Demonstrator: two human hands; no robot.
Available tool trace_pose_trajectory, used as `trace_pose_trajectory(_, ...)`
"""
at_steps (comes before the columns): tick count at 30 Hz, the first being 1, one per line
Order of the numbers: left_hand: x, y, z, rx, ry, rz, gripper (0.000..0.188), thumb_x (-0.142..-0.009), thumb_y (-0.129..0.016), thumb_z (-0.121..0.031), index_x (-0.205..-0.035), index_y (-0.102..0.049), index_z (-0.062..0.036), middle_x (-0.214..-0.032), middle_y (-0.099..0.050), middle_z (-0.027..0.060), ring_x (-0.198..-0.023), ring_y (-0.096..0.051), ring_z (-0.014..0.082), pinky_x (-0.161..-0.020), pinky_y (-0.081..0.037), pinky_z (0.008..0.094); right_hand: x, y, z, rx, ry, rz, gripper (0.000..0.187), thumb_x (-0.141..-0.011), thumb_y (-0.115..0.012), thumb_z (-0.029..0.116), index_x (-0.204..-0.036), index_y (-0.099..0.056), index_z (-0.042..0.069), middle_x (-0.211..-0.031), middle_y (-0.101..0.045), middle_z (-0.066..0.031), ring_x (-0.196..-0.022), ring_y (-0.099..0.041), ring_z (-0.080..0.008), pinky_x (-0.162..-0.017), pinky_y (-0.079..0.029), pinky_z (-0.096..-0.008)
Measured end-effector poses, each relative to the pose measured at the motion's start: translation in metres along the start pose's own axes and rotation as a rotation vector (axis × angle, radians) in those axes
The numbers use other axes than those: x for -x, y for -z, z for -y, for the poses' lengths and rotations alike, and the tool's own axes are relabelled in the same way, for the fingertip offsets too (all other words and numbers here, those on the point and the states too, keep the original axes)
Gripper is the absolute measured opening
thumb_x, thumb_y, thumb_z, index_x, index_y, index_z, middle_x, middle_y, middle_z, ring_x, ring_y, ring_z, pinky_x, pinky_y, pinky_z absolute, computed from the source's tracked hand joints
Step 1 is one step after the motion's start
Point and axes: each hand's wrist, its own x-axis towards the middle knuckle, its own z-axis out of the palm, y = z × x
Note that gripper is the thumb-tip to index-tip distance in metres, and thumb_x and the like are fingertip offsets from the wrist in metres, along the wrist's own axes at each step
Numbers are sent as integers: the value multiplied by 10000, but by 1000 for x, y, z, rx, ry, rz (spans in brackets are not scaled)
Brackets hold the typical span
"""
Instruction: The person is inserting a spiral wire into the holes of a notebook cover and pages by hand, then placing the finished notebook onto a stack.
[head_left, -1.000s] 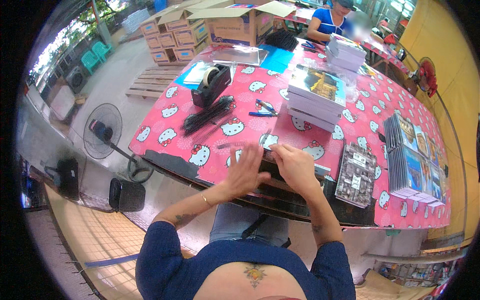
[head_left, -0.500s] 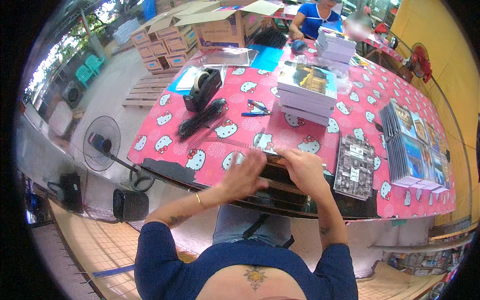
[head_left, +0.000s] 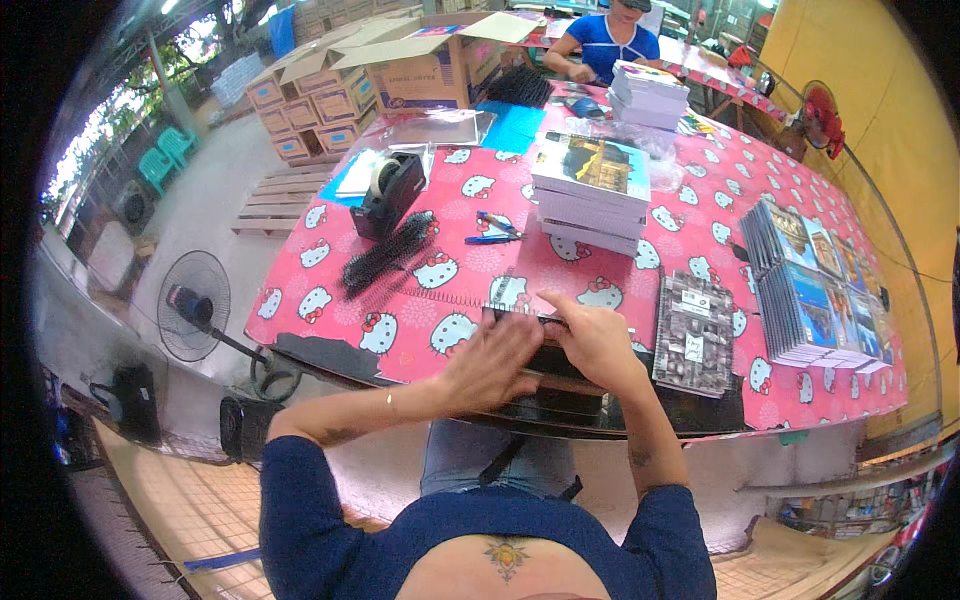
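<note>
A thin dark spiral coil (head_left: 450, 297) stretches across the pink cloth to the edge of a dark-covered book (head_left: 560, 385) at the table's near edge. My left hand (head_left: 492, 360) bends over that edge, its fingers closed at the coil's end. On the book's far corner my right hand (head_left: 600, 345) is closed, its thumb and fingers gripping the edge. Both hands hide much of the book. Left of them lies a bundle of black spiral coils (head_left: 388, 255). To the right rests a grey-patterned spiral notebook (head_left: 693, 340).
Beyond my hands are pens (head_left: 495, 230), a black tape dispenser (head_left: 390, 195) and a stack of books (head_left: 590, 190). Spiral notebooks (head_left: 815, 290) are piled at the right. A co-worker (head_left: 610, 45) sits at the far side. A standing fan (head_left: 195, 305) is left of the table.
My left hand, blurred before, now shows more sharply over the book's edge. My right hand keeps its grip. The whole view has shifted slightly.
</note>
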Motion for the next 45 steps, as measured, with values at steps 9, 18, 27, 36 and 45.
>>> trace_pose_trajectory(9,-35,3,21,-177,161,-215,809,-949,-419,-575,-1466,-300,36,-1554,-270,232,-1465,-194,387,-1150,-86,611,51,-17,-48,-1061,-116,-389,782,-752,-826,97,-1425,-427,119,-1139,-650,-95,-1066,-627,-212,-943,-480,-358)
trace_pose_trajectory(18,-15,-9,5,-60,-53,-23,772,-925,-474,-551,-1425,-378,29,-1512,-349,235,-1431,-281,367,-1146,-130,600,43,-61,-43,-1026,-194,-459,552,-809,-761,19,-1290,-498,92,-974,-674,-92,-899,-645,-138,-776,-520,-263)
trace_pose_trajectory(27,11,-31,-10,-117,-315,-120,800,-918,-517,-507,-1458,-304,42,-1529,-281,281,-1428,-277,391,-1121,-139,618,39,-66,-45,-1165,-109,-410,591,-844,-736,20,-1310,-382,101,-990,-671,-90,-947,-625,-149,-851,-491,-291)
trace_pose_trajectory(36,-48,2,2,-242,-62,-195,766,-942,-443,-537,-1474,-330,2,-1541,-316,212,-1471,-226,308,-1161,-109,572,50,-52,-59,-997,-75,-231,296,-920,-635,44,-1213,-609,13,-1133,-645,-29,-1030,-587,-125,-917,-456,-282)
trace_pose_trajectory(45,-73,9,0,-190,20,-169,807,-950,-385,-578,-1499,-283,5,-1567,-276,186,-1485,-171,316,-1171,-92,558,51,-58,-64,-1025,-114,-136,301,-945,-618,93,-1230,-625,-7,-1033,-692,-36,-945,-592,-96,-859,-487,-285)
